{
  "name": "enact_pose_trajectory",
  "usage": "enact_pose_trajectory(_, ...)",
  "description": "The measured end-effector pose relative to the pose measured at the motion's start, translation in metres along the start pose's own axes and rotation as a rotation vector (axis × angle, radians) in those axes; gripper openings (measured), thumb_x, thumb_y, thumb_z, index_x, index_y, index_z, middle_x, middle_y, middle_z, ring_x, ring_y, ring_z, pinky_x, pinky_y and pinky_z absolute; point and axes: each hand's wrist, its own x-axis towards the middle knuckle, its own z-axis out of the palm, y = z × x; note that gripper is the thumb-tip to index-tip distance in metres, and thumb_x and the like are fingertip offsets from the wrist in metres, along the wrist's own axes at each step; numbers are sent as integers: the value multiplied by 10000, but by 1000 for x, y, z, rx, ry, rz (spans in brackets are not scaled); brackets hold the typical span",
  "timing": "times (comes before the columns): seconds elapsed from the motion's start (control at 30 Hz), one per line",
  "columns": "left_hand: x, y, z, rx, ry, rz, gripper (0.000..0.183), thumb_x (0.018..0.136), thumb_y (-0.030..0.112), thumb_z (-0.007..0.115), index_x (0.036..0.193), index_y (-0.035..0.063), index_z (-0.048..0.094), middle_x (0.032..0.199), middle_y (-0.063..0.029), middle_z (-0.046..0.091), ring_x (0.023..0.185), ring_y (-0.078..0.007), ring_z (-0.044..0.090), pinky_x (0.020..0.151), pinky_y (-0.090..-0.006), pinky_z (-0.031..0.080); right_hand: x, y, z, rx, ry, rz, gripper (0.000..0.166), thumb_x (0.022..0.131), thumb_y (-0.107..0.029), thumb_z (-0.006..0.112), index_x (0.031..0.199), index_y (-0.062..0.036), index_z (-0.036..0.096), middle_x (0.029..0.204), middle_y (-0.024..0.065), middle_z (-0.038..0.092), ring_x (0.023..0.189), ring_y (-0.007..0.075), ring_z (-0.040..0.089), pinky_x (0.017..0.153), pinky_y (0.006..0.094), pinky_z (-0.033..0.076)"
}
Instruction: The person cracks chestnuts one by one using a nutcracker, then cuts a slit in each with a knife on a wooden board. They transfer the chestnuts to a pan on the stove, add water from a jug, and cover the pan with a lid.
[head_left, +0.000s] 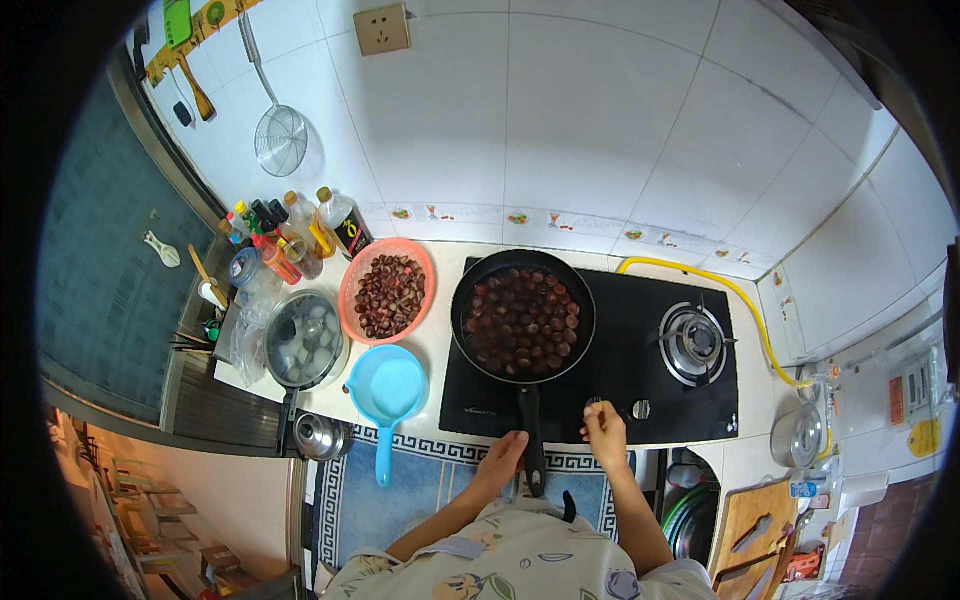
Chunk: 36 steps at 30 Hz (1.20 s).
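A black frying pan sits on the left burner of a black glass gas stove, filled with chestnuts in dark liquid. Beside the pan's handle, on its left, is my left hand, its fingertips near the handle; whether they touch it is unclear. My right hand has its thumb and fingers on the left control knob, which they partly cover. Another knob shows to the right of it.
Left of the stove are a pink basket of chestnuts, a blue plastic ladle and a lidded pot. Bottles stand along the wall. A yellow gas hose curves behind the right burner; a cutting board lies at lower right.
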Motion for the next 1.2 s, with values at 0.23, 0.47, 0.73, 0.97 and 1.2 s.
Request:
enact_pose_trajectory(0.23,-14,14,3,-16,196,129,193,924,230,506,907,45,557,775,5,565,692,-76,532,650,-218,445,15,2,-28,-462,138,-236,125,791,-53,610,874,12,541,727,168,590,644,316,592,604,381,467)
enact_pose_trajectory(0.47,-47,2,-160,705,1007,702,170,857,171,604,756,49,542,693,-25,554,594,-90,485,524,-262,383,24,11,-37,-533,77,-178,114,812,-74,601,859,12,543,688,163,608,613,281,603,588,350,467)
enact_pose_trajectory(0.73,-50,-9,-221,-71,478,-175,374,849,308,616,1037,-4,531,752,-93,600,593,-163,564,502,-263,481,24,22,-33,-519,56,-165,110,814,-74,591,857,12,539,710,164,613,654,292,613,608,358,471)
enact_pose_trajectory(0.97,-38,-31,-225,-464,210,-69,193,870,229,576,943,53,547,607,-2,429,487,-101,397,433,-248,353,20,20,-37,-515,78,-171,116,811,-86,595,859,4,539,709,165,612,669,316,612,620,373,472)
enact_pose_trajectory(1.2,-74,29,-161,-447,316,71,152,866,161,550,920,25,510,605,-17,423,466,-101,389,387,-235,327,15,24,-40,-498,86,-139,120,800,-94,601,855,-6,539,755,174,611,719,345,605,650,400,474)
